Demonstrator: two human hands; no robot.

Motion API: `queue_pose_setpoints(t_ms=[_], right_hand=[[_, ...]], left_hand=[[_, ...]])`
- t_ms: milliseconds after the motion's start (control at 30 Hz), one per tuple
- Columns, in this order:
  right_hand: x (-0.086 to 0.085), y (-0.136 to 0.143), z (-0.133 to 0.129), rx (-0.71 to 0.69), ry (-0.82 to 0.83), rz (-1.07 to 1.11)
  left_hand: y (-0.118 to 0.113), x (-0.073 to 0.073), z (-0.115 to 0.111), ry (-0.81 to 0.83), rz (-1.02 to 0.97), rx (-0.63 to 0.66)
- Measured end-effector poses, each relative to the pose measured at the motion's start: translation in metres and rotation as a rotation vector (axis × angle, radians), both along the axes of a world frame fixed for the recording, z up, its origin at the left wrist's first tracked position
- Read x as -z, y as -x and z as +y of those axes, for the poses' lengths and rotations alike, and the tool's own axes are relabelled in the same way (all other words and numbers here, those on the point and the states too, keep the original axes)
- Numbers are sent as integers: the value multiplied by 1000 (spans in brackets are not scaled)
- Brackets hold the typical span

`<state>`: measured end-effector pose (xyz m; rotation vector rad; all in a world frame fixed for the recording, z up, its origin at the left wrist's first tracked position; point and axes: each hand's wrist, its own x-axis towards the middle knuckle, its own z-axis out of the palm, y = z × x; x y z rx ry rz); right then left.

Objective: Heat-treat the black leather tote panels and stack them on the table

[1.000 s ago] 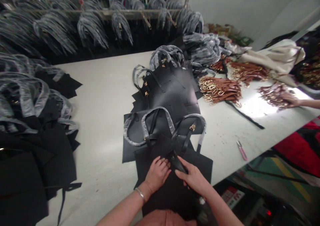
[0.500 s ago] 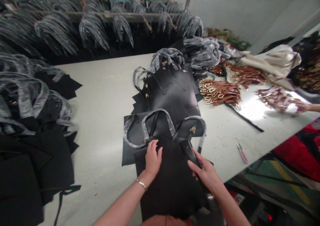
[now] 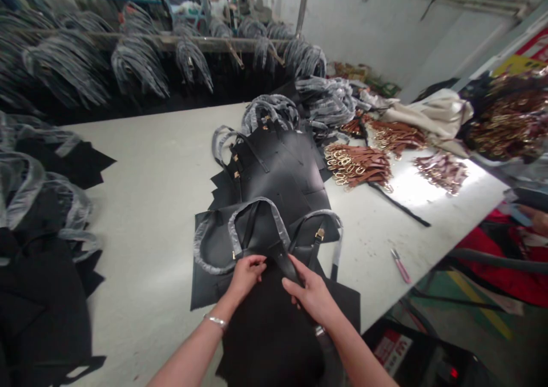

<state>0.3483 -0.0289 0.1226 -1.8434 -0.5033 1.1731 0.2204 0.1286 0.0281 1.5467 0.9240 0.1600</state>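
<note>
A black leather panel [image 3: 269,324] lies at the table's front edge, under both hands. My left hand [image 3: 249,273] is at its upper left edge, fingers curled together; what they pinch, if anything, is too small to tell. My right hand [image 3: 306,287] is closed around a black strap [image 3: 286,264] over the panel's upper right. Just beyond the hands, plastic-wrapped handles [image 3: 257,207] arch over more black panels. A gold buckle [image 3: 319,234] shows on a strap at the right. Further back, overlapping black panels [image 3: 278,164] form a pile.
Brown straps with gold clasps [image 3: 359,164] lie at the right of the white table [image 3: 149,204]. Pink-handled snips [image 3: 401,266] rest near the right edge. Black pieces with wrapped handles [image 3: 38,284] fill the left. Wrapped straps [image 3: 139,61] hang behind.
The view has shifted right. My right hand has moved left with the strap, closer to my left hand. My left fingers have curled in. The other person's hand has left the brown straps.
</note>
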Motion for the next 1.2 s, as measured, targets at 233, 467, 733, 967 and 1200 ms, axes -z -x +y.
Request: queue_pose_setpoints(t_ms=[233, 467, 733, 967, 1200], right_hand=[[3, -43, -43, 247, 129, 34], [14, -71, -32, 339, 141, 85], [18, -67, -35, 299, 166, 44], [9, -81, -41, 379, 66, -155], [14, -57, -97, 477, 69, -102]], left_hand=[[-15, -7, -49, -808, -152, 114], [-31, 17, -85, -1023, -82, 584], [-33, 17, -83, -1079, -45, 571], [-77, -10, -89, -1017, 120, 544], [-150, -19, -77, -790, 270, 501]])
